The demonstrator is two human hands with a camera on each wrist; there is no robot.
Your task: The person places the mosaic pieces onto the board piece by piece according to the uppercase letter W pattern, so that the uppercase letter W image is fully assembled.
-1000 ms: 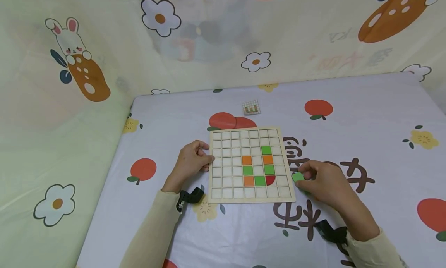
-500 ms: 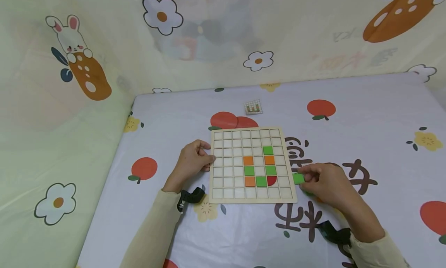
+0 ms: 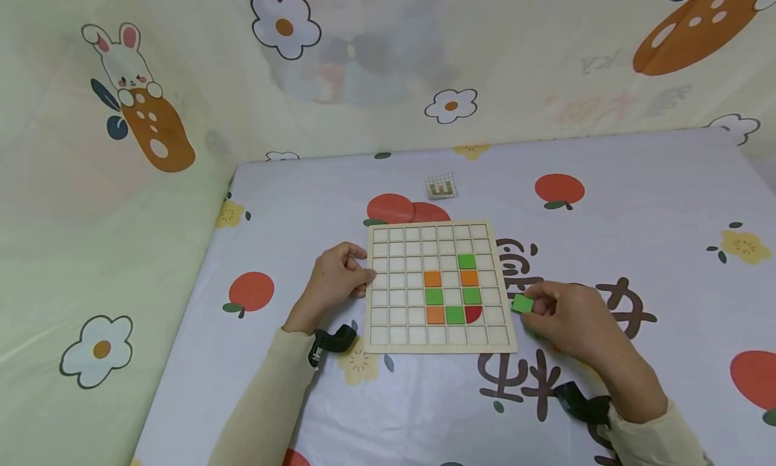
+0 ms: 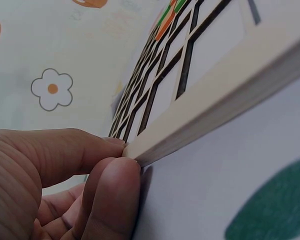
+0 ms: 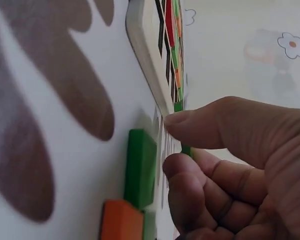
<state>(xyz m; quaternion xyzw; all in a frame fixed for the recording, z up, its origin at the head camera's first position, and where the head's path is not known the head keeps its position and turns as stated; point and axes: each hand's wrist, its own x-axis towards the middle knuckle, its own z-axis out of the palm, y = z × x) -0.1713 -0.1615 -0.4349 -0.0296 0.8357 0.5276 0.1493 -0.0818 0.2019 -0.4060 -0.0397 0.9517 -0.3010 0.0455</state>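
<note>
A light wooden grid board (image 3: pixel 439 349) lies on the table, with several green and orange square tiles in its cells and one red tile (image 3: pixel 473 314) with a rounded corner. My left hand (image 3: pixel 332 275) grips the board's left edge; in the left wrist view the thumb and a finger (image 4: pixel 115 190) meet at the rim. Just off the right edge, my right hand (image 3: pixel 566 318) pinches a green square tile (image 3: pixel 522 304) between thumb and fingertips. Below that hand, the right wrist view shows another green tile (image 5: pixel 140 170) and an orange tile (image 5: pixel 121 220) on the tablecloth.
A small card (image 3: pixel 441 186) with a printed grid pattern lies behind the board. The tablecloth (image 3: pixel 655 223) is printed with fruit, flowers and dark lettering. A patterned curtain (image 3: pixel 364 129) rises along the table's back and left sides.
The green tile at my right fingertips has turned slightly and shifted a little, staying beside the board's right edge. The left hand keeps its place, and the board's tiles are the same.
</note>
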